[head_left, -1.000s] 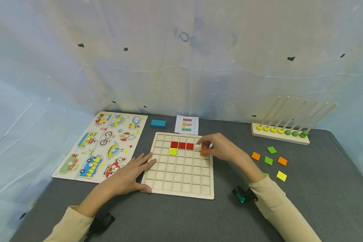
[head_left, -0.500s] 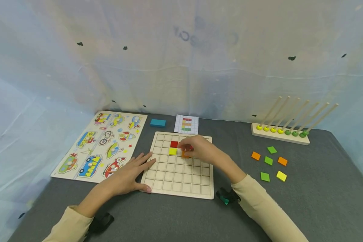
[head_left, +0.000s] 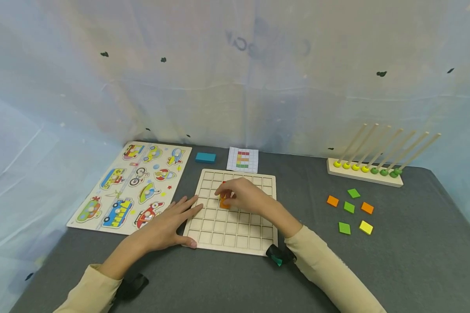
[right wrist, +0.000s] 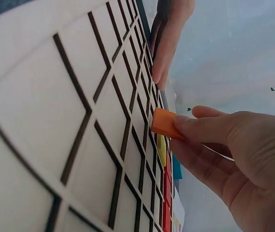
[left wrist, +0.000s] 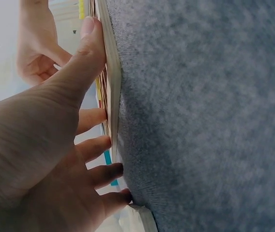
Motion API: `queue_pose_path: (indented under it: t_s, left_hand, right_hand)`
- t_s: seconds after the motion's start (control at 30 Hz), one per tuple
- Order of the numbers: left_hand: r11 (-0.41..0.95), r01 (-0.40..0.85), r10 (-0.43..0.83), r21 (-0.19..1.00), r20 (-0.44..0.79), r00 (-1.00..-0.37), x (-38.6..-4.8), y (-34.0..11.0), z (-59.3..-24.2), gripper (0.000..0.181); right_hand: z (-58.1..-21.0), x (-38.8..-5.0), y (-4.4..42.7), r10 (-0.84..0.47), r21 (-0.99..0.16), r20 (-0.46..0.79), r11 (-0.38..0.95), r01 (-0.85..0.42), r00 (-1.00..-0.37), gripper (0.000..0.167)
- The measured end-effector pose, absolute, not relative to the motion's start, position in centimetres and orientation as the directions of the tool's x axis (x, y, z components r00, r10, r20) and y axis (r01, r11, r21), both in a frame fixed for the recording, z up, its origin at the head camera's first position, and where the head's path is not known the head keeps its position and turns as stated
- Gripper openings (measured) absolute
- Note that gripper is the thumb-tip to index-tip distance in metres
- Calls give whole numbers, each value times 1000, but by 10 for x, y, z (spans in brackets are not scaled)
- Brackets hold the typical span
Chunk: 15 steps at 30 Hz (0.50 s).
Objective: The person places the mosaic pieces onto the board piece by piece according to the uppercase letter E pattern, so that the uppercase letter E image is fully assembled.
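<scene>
Between the thumb and fingers of my right hand [head_left: 243,195] an orange square tile [right wrist: 164,123] is pinched. It is over the left part of the wooden grid board [head_left: 235,239], just below the yellow tile [right wrist: 162,151]. Red tiles [right wrist: 167,188] sit in a row on the board; in the head view the hand covers most of them. My left hand [head_left: 166,226] rests with spread, straight fingers along the board's left edge. In the left wrist view its thumb [left wrist: 90,48] lies on the board's rim and the fingertips touch the edge.
Loose green, orange and yellow tiles [head_left: 349,207] lie to the right. Behind them stands a peg abacus [head_left: 364,172]. A pattern card [head_left: 243,160] and a blue block [head_left: 205,158] lie beyond the board. A picture puzzle [head_left: 129,187] lies at the left.
My right hand has carried the orange tile leftward across the board, from its right side to near the yellow tile. My left hand has stayed in place.
</scene>
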<state>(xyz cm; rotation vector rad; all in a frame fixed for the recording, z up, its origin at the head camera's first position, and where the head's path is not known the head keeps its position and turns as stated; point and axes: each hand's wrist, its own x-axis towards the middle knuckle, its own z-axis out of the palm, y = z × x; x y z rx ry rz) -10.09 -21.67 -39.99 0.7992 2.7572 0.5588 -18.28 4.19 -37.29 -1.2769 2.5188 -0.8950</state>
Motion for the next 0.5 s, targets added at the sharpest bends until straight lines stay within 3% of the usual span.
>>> queue_pose_path:
  t_s: [0.5]
  left_hand:
    - [777,473,555,414,-98,-826,-101,-218,-400,100]
  right_hand:
    - [-383,-182,30,-740,-558,78,524,-644,-668,23]
